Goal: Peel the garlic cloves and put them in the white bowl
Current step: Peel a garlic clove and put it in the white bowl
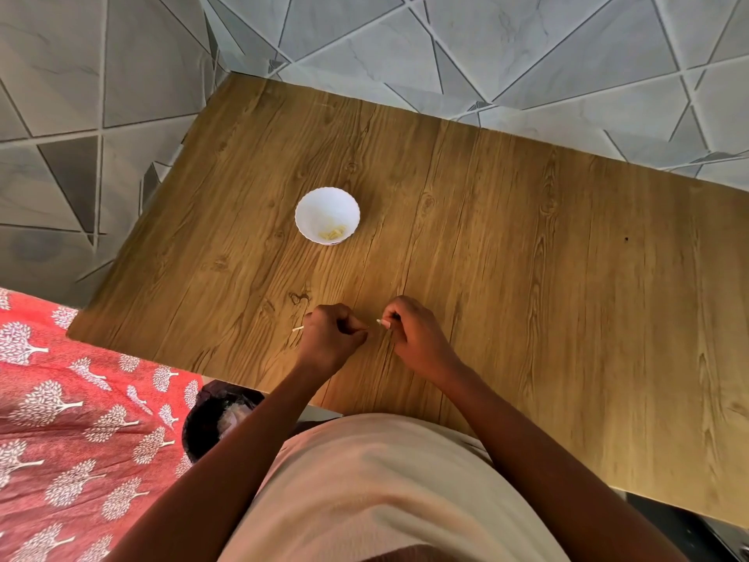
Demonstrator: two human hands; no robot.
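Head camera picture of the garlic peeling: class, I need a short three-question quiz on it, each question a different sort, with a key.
1. True or false: the white bowl already holds some peeled cloves.
2. Which hand holds the thin pale stick: A left hand, B right hand?
3. Fill in: the bowl stands on the wooden ____.

Key: 1 true. 2 A. 3 table.
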